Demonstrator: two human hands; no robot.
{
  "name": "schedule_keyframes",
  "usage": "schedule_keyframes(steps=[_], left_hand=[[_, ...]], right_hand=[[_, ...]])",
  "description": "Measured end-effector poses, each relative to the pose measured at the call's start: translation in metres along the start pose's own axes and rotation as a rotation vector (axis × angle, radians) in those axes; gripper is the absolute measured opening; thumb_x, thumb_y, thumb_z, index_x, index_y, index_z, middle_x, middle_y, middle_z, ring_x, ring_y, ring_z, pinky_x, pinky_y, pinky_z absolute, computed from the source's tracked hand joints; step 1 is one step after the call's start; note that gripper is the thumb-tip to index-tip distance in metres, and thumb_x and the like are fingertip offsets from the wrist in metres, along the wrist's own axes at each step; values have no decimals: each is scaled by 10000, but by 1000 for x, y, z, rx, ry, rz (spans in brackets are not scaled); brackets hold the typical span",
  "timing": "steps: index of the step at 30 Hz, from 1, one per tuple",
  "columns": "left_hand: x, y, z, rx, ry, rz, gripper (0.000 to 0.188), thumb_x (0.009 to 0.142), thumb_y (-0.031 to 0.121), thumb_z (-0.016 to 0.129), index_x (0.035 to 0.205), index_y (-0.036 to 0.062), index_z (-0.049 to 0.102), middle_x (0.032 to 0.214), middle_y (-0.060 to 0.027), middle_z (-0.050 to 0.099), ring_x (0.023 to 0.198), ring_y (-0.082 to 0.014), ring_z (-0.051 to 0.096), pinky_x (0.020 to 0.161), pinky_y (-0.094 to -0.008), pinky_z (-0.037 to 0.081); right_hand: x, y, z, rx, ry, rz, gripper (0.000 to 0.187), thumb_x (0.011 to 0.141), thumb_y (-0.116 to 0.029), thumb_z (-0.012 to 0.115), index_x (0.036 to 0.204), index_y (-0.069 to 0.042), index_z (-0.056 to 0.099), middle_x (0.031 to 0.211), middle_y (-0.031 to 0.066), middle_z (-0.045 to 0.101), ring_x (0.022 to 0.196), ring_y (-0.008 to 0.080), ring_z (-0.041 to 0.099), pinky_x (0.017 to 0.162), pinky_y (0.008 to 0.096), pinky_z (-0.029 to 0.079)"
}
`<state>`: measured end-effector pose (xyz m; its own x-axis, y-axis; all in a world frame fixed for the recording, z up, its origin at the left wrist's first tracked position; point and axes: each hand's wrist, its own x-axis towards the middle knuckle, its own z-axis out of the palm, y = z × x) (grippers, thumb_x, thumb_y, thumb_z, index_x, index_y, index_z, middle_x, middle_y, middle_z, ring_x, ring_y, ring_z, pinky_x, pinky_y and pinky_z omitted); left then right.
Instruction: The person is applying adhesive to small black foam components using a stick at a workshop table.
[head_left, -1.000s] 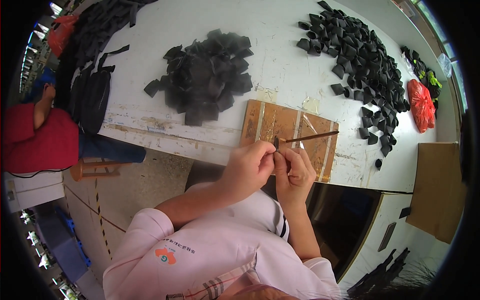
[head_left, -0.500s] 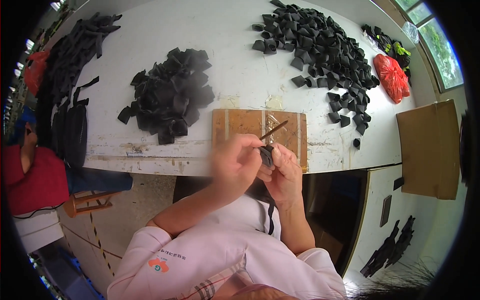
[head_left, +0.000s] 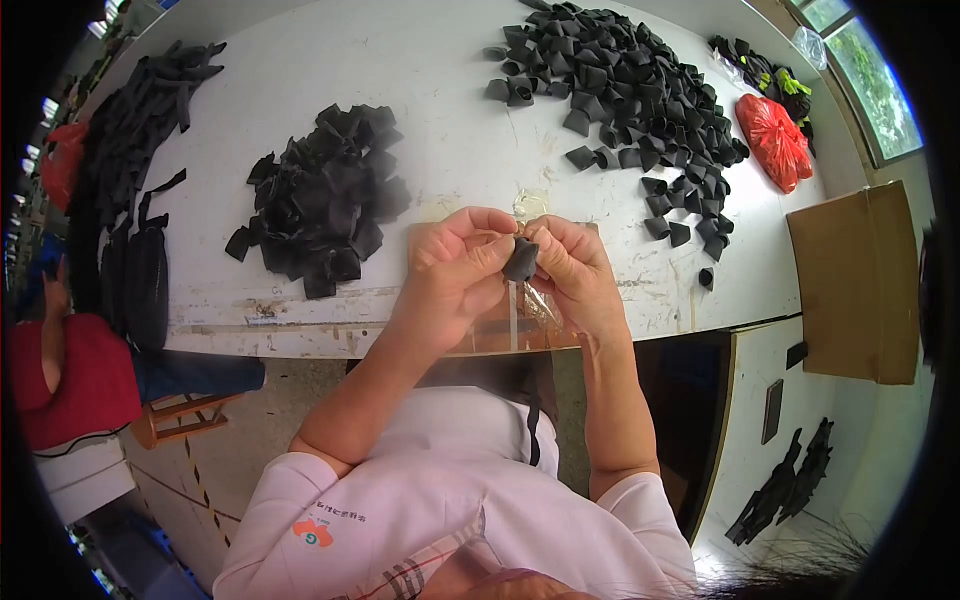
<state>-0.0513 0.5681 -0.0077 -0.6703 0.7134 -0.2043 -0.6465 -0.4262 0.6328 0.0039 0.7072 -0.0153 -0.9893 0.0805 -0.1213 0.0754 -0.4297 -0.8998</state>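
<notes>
Above the front edge of the white table, both my hands meet at a small black fabric piece [head_left: 521, 260]. My left hand [head_left: 452, 275] pinches its upper left side between thumb and fingers. From the other side my right hand [head_left: 574, 268] grips it with thumb and forefinger. The piece looks folded or curled. Beneath the hands lies a brown board [head_left: 487, 337] with strips of clear tape, mostly covered by my hands and forearms. The thin brown stick seen earlier cannot be made out now.
A heap of flat black pieces [head_left: 325, 200] lies left of my hands. Many curled black pieces [head_left: 640, 90] spread over the far right. Beyond them are a red plastic bag [head_left: 775, 142] and a cardboard box [head_left: 855, 285]. Another person in a red top [head_left: 75, 375] sits at the left.
Both hands have moved up and away from my body, over the board, with the black piece between them. The thin stick near my left fingers has gone from sight.
</notes>
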Motion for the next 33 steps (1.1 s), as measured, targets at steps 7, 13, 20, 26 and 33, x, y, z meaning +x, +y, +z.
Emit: schedule_keyframes(steps=[7,13,20,26,33], left_hand=[[1,-10,8,188,-24,290,251,826,48,525,1072,19,483,837,-67,564,611,-73,467,554,-182,377],[6,6,12,892,-200,774,159,754,-42,595,908,-4,590,888,-67,563,786,-126,533,730,-227,423],[-1,-6,16,83,42,581,105,862,126,517,879,22,530,837,-62,514,855,-176,442,841,-314,346],[-4,-10,13,105,56,578,121,878,140,494,878,21,518,833,-52,499,853,-166,430,854,-307,331],[-7,-17,-1,374,99,643,138,874,123,498,928,-3,509,871,-63,507,857,-139,448,837,-284,358]], right_hand=[[-3,0,-5,33,-40,28,243,874,-248,524,739,-46,540,606,-45,453,520,26,355,453,166,282],[-19,-3,7,-393,316,-405,246,802,-216,623,891,4,558,711,13,514,605,66,458,484,186,350],[-25,-12,24,-947,316,-770,298,671,-134,726,899,-2,585,762,58,558,609,115,487,489,217,376],[-22,-14,24,-1088,343,-822,156,671,0,662,812,0,595,702,72,543,570,172,480,469,263,375],[-21,-1,18,-1076,306,-744,142,675,8,636,809,-15,592,690,81,530,584,223,503,484,307,399]])
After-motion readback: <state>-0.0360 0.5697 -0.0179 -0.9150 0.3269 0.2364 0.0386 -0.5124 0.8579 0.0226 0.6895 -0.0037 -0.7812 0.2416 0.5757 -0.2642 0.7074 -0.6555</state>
